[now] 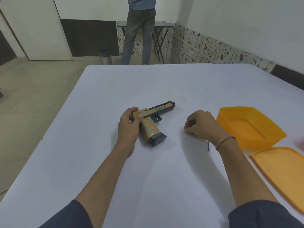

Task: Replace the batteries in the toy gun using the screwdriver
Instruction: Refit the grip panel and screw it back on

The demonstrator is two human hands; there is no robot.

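Observation:
A yellow and black toy gun lies on its side on the white table, barrel pointing far right, grip and black magazine toward me. My left hand grips its rear end, thumb on the slide. My right hand rests on the table to the right of the gun, fingers curled shut. A thin dark shaft, apparently the screwdriver, sticks out below that wrist; its handle is hidden, so I cannot tell whether the hand holds it.
An open orange plastic box stands right of my right hand, its orange lid flat on the table nearer me. A person stands at a small folding table by the far wall.

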